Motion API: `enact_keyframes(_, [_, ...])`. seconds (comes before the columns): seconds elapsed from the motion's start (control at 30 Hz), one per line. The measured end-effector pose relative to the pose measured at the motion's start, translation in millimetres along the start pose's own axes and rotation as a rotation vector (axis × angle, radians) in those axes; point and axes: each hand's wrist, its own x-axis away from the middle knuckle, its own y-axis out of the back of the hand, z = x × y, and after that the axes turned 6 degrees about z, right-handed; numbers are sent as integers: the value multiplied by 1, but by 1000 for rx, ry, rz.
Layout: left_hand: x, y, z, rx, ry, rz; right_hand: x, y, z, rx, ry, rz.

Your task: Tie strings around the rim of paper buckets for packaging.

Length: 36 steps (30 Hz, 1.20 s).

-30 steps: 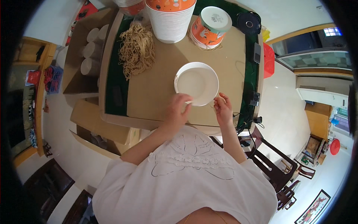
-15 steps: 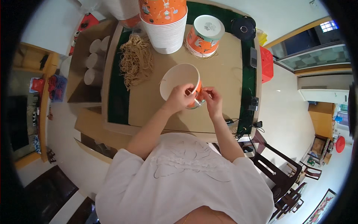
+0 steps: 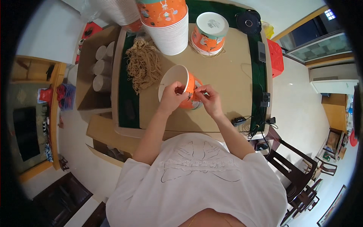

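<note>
An orange printed paper bucket lies tilted on the cardboard-covered table in front of me, its pale open mouth facing left. My left hand is closed over the near part of its rim, thumb and fingers on either side of the wall. Against the bucket's orange side, my right hand makes a pinch; whatever sits between those fingertips is too small to name. Beyond the bucket, to the left, is a loose heap of tan cord. Farther back, an upside-down orange bucket has similar cord around its base.
A tall stack of nested buckets stands at the table's back. On the left, an open cardboard box holds several white cylinders. Along the right edge lie a black round device, a phone and cables. A dark chair is at lower right.
The bucket has turned so more of its orange side shows. Both hands have shifted slightly left with it, still at its rim and side. The whole view has swung a little.
</note>
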Motion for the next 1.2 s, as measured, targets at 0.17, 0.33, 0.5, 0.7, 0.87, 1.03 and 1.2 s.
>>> enact_keyframes(0.17, [-2,-3,-3,-11,21,30,1,0,3,12,-6,-13])
enact_keyframes(0.33, [-6,-19,-7,-97,-34,-26,4,-1,16,226,116,-51])
enact_keyframes(0.5, [-10,-27,-5,-192,-69,-42,7,7,15,515,402,-34])
enact_keyframes(0.7, [-9,-33,-5,-222,-62,-57,11,10,26,342,156,-64])
enact_keyframes(0.87, [-7,-39,-11,-250,-106,-66,7,7,37,360,91,-45])
enact_keyframes(1.03, [-7,-41,-16,-259,-175,-67,4,13,38,296,49,-2])
enact_keyframes(1.2, [-4,-42,-17,-262,-164,-65,-3,23,34,82,-19,126])
